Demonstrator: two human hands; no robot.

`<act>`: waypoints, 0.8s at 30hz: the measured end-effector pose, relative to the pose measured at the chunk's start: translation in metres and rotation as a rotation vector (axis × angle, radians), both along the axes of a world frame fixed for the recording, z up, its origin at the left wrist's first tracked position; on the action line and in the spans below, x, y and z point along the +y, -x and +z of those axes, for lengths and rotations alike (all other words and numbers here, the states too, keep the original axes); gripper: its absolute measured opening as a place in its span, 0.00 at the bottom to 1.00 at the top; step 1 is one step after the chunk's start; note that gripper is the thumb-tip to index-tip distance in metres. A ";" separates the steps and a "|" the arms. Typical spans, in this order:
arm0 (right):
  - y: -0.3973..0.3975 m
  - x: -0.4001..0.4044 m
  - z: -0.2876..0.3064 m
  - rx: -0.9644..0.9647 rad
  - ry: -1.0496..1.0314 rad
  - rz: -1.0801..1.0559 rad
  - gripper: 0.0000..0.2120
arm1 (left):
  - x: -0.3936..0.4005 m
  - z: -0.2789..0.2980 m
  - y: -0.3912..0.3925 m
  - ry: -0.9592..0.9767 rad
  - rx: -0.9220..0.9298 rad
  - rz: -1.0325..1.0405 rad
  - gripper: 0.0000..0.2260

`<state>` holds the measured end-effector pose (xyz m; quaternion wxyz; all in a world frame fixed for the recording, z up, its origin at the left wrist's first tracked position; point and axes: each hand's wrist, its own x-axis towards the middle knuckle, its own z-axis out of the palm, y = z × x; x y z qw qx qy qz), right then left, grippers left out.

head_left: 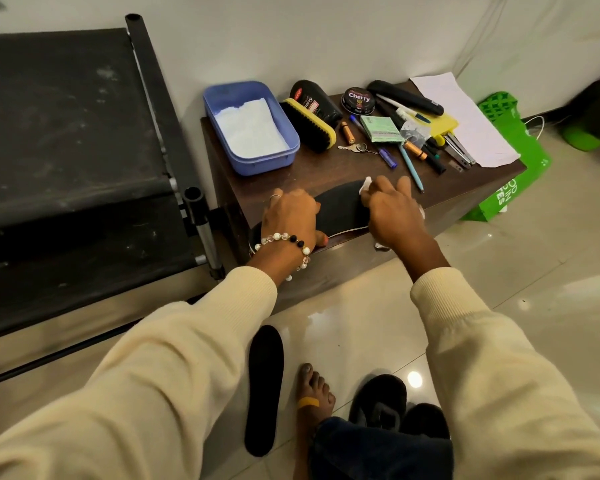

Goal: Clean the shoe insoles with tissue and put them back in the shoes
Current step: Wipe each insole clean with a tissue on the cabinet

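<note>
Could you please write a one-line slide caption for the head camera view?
Left hand steadies a black insole on the table while right hand wipes it with tissue.

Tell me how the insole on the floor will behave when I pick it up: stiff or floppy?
Probably floppy: the insole on the floor looks thin and flat, so it may droop if lifted by one end. Likely light. Its matte, fabric-like top should grip fingers, though it could slide on the glossy floor tiles.

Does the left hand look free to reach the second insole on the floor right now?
Probably not: the left hand is pressing down the insole on the table while the right hand wipes it. The floor insole lies unobstructed.
</note>
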<state>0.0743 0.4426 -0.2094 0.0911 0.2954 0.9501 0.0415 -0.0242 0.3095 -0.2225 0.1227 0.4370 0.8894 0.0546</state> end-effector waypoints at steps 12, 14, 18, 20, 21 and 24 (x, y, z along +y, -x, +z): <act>0.013 0.002 -0.003 -0.004 -0.050 0.031 0.21 | -0.004 0.007 -0.003 -0.006 -0.014 -0.002 0.26; 0.006 0.011 -0.003 0.017 -0.055 -0.056 0.22 | -0.005 0.007 -0.002 -0.022 -0.017 0.003 0.26; 0.007 0.008 -0.002 0.015 -0.040 -0.081 0.19 | -0.004 0.007 -0.004 -0.012 -0.007 -0.006 0.26; 0.015 0.001 -0.002 0.007 -0.024 0.017 0.17 | -0.004 0.009 -0.004 -0.012 -0.013 0.002 0.25; 0.018 0.000 -0.002 0.009 -0.022 0.050 0.17 | -0.005 0.010 -0.004 -0.011 -0.014 0.003 0.25; 0.015 0.008 -0.002 0.008 -0.023 -0.008 0.21 | -0.005 0.010 -0.005 -0.012 -0.009 -0.007 0.25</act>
